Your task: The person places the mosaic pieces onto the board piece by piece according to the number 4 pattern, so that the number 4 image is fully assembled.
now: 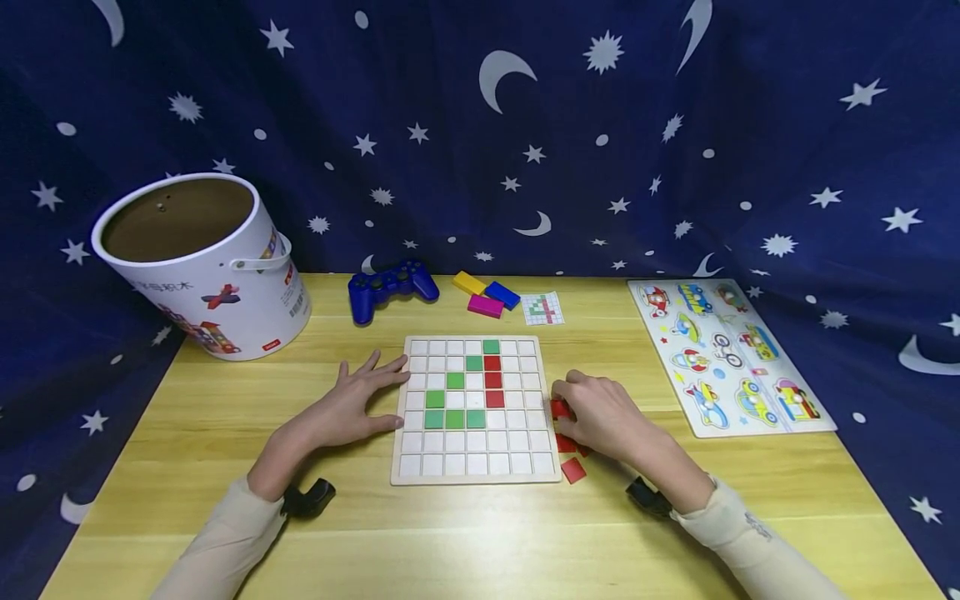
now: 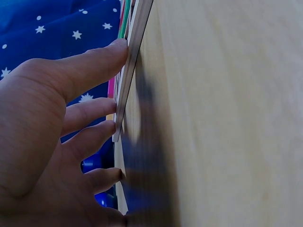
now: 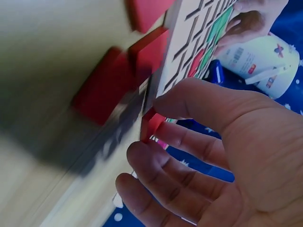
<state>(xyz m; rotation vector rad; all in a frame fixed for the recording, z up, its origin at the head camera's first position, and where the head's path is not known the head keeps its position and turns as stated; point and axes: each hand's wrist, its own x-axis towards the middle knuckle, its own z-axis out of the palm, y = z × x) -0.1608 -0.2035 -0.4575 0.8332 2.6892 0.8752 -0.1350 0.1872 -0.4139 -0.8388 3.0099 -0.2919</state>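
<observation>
A square wooden grid board (image 1: 476, 464) lies mid-table, with several green tiles (image 1: 454, 419) in a slanted line and a row, and a short column of red tiles (image 1: 492, 380). My left hand (image 1: 341, 412) is spread at the board's left side; thumb and fingertips touch its edge in the left wrist view. Beside the right edge, my right hand (image 1: 603, 414) pinches a red tile (image 3: 152, 124) between thumb and fingers. Loose red tiles lie around it, one (image 1: 573, 471) near the board's lower right corner. The hand partly hides the others.
Behind the board are a small pattern card (image 1: 542, 308), yellow, blue and pink blocks (image 1: 486, 307) and a blue game controller (image 1: 393, 288). A white bucket (image 1: 281, 312) stands at the back left. At the right lies a picture puzzle board (image 1: 731, 358).
</observation>
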